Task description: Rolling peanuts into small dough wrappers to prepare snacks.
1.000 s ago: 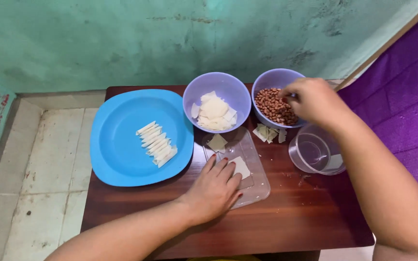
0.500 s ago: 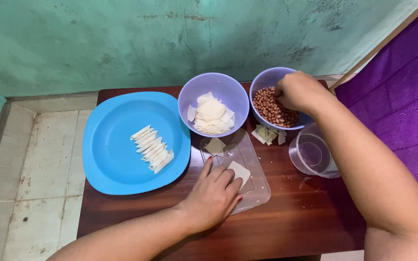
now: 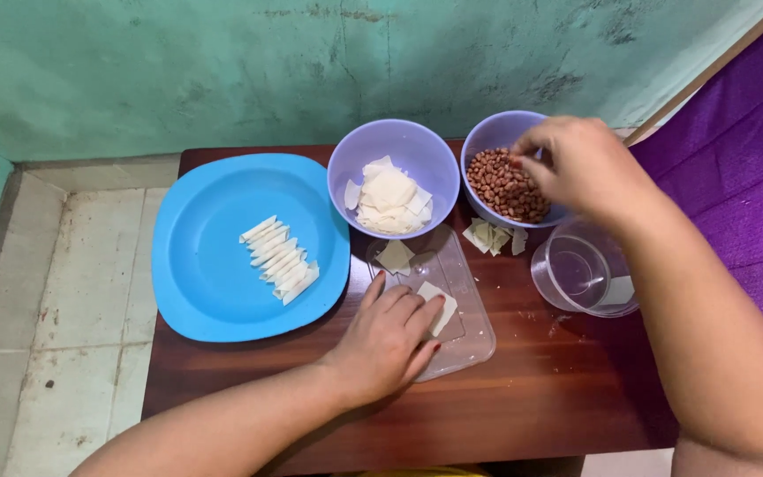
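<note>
Since half a second ago the right hand [image 3: 580,168] has dipped a little deeper over the bowl of peanuts [image 3: 507,183], while the left hand [image 3: 388,340] stays flat where it was. The square wrapper [image 3: 439,305] lies on the clear plastic lid [image 3: 465,331], turned like a diamond, one corner pointing toward the wall and the opposite one tucked under the left fingertips. The left hand rests palm down on the lid, fingers loosely spread and straight, pressing the wrapper's near edge; its forearm runs in from the lower left. The right hand hovers at the peanut bowl's right rim, fingers curled and drawn together as if pinching among the nuts, though whether it grips any cannot be told. Left of the peanut bowl stands the bowl of stacked wrappers [image 3: 390,181]; farther left, the blue plate [image 3: 214,265] carries a row of rolled pieces [image 3: 280,259]. A clear cup [image 3: 580,274] sits just below the peanut bowl.
</note>
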